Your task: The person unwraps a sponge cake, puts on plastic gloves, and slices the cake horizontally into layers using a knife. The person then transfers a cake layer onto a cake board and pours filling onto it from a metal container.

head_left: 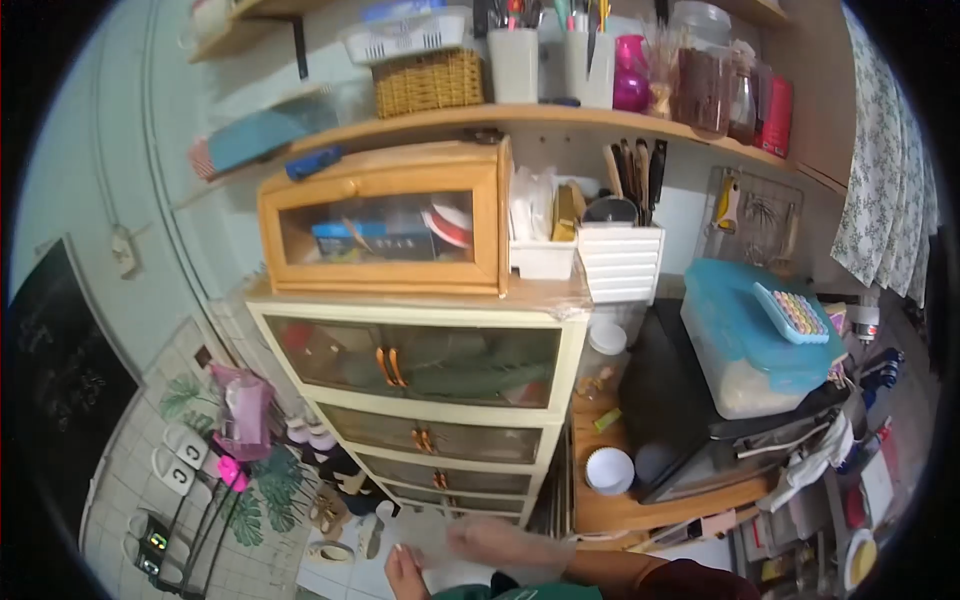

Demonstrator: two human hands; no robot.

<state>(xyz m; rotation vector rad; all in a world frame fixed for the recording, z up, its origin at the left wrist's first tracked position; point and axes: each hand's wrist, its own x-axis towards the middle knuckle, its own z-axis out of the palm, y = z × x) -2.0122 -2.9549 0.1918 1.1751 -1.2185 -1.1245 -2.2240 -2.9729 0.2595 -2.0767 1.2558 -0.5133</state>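
Low in the head view, my left hand (405,574) is closed at the edge of a thin, translucent whitish sheet or bag (425,530). Beside it, on the right, my right hand (490,541) is blurred by motion and lies against the same translucent material, some of which seems to cover the wrist. Its fingers cannot be made out. Both hands are in front of the lower part of a cream drawer cabinet (553,420), near my body.
A wooden glass-front box (385,278) tops the cabinet. At right, a blue-lidded container (735,350) rests on a black oven (655,400), beside a white ribbed cup (609,470) on a wooden counter (600,515). Shoes (330,551) lie on the floor at left.
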